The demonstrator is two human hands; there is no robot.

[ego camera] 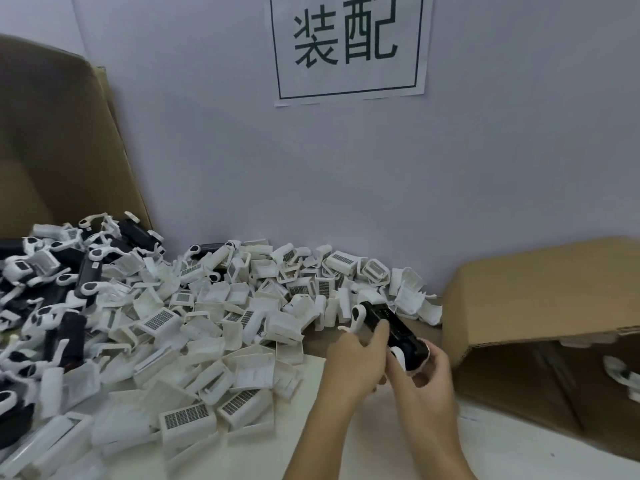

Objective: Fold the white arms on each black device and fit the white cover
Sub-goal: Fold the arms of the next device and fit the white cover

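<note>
A black device (393, 332) is held above the bench (363, 445) by both hands, just in front of the pile of white covers (221, 327) and beside the open mouth of a cardboard box (540, 306) lying on its side at the right. The left hand (353, 362) is curled round the near side of the device at its middle, the thumb laid over the black body. The right hand (427, 379) is wrapped round the device's lower right end from below, its fingers curled. One white arm (356, 315) is seen at the upper left end of the device, sticking out toward the pile; a second white arm (398, 356) is seen near the lower end, between the two hands. No cover is fitted on the device.

White covers, several showing a dark grid panel, are heaped across the middle of the bench up to the wall. Further black devices with white arms (69, 271) are piled at the far left, in front of a sheet of brown cardboard (59, 140) leaning there. A paper sign (348, 46) printed with two large characters is fixed to the wall above.
</note>
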